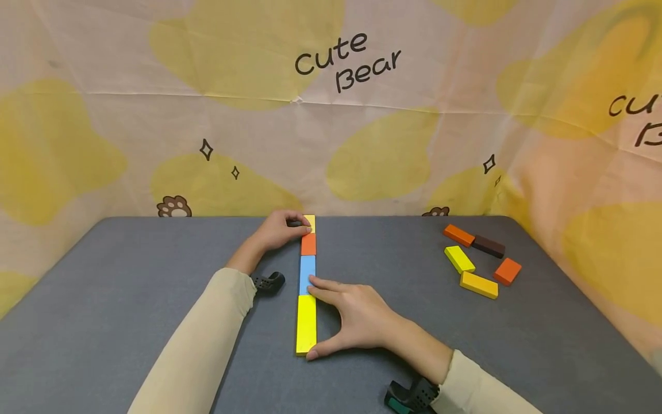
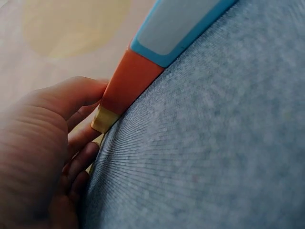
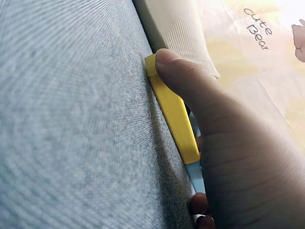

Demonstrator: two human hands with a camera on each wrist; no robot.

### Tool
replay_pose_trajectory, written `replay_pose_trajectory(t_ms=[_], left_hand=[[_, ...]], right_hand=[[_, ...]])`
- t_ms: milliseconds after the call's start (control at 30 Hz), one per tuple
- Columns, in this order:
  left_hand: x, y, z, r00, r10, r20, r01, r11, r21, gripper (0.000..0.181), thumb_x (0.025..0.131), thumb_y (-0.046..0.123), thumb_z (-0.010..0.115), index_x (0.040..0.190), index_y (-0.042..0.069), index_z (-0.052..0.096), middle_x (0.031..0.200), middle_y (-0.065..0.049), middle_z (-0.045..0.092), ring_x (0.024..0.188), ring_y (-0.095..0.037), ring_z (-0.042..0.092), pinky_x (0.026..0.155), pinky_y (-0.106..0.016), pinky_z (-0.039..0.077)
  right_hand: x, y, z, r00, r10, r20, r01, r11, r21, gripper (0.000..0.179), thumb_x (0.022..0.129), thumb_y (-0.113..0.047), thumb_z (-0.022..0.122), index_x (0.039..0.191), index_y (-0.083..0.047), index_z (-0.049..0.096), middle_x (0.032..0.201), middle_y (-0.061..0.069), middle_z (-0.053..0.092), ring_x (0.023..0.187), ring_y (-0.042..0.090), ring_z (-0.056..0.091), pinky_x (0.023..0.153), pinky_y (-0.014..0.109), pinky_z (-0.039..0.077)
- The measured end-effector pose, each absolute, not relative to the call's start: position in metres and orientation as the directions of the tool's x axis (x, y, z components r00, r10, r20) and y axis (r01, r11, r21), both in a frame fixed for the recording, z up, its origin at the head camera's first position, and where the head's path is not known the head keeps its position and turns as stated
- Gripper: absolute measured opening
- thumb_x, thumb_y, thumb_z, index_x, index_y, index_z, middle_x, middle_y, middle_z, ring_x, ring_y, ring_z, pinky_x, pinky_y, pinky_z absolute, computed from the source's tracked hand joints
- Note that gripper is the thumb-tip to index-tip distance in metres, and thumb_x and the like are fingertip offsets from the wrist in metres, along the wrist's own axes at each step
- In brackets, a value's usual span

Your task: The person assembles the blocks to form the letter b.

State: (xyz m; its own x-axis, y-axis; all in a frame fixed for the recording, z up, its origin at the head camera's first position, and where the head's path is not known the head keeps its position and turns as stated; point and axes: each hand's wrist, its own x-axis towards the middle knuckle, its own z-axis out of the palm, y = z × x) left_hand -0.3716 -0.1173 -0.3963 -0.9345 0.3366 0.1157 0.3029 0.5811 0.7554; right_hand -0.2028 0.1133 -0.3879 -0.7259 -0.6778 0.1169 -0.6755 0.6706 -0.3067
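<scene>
Four blocks lie end to end in a straight row pointing away from me: a long yellow block (image 1: 306, 325) nearest, then a blue block (image 1: 307, 270), an orange block (image 1: 308, 245) and a pale yellow block (image 1: 311, 221) at the far end. My left hand (image 1: 276, 230) pinches the pale yellow block, its thumb close to the orange block's edge in the left wrist view. Spread wide along the right side, my right hand (image 1: 362, 316) has its thumb at the long yellow block's near end. Its extended index and middle fingertips touch the blue block's side.
Apart on the right of the grey table (image 1: 103, 322) lie several loose blocks: two orange ones, a dark brown block (image 1: 488, 246) and two yellow ones, including a deeper yellow block (image 1: 478, 284). A patterned cloth (image 1: 383, 155) hangs behind the table's far edge.
</scene>
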Motion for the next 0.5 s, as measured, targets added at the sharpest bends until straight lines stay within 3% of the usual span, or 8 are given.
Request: replay_pose_trajectory(t_ms=[133, 500], left_hand=[[-0.3698, -0.1165, -0.3956, -0.929, 0.344, 0.135, 0.325, 0.586, 0.742, 0.018, 0.093, 0.024, 0.072, 0.103, 0.008, 0.072, 0.119, -0.013, 0.069, 0.110, -0.028, 0.060, 0.100, -0.044, 0.048], [-0.3703, -0.1185, -0.3968, -0.924, 0.354, 0.146, 0.341, 0.585, 0.736, 0.024, 0.089, 0.027, 0.077, 0.104, 0.009, 0.070, 0.118, -0.013, 0.068, 0.108, -0.027, 0.059, 0.098, -0.040, 0.047]], right_hand=[[-0.2027, 0.1135, -0.3875, -0.727, -0.677, 0.115, -0.674, 0.671, -0.310, 0.102, 0.069, -0.077, 0.075, 0.152, -0.027, 0.047, 0.160, -0.014, 0.041, 0.136, 0.010, 0.056, 0.100, 0.040, 0.056], [-0.2035, 0.1144, -0.3838, -0.729, -0.678, 0.092, -0.664, 0.670, -0.332, 0.101, 0.068, -0.077, 0.076, 0.152, -0.027, 0.048, 0.159, -0.013, 0.043, 0.137, 0.012, 0.055, 0.105, 0.040, 0.054]])
